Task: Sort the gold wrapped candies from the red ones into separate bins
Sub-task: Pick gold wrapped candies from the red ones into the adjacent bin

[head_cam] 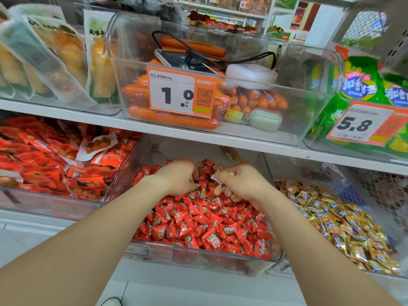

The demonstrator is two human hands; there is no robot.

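One white shelf runs across above two clear, hard-walled bins set side by side, probably so a piece can go from one to the other in a short reach. The red bin sits in the middle, heaped with red candies, small pillow-shaped packs in glossy, crinkled film with a printed face. The gold bin touches it on the right and holds gold candies, longer metallic foil pieces with blue bands, piled loosely. Both hands work at the back of the red heap, where gold glints still show among the red, so the sorting looks unfinished. The left hand lies knuckles up with its fingers curled down into the pile, likely raking it to uncover more. Whether they pinch anything I cannot tell. The right hand is bunched just beside it. Its fingers are closed round a few strays, gold foil ends poking out, gathered as a batch, it seems, before a trip to the gold bin.
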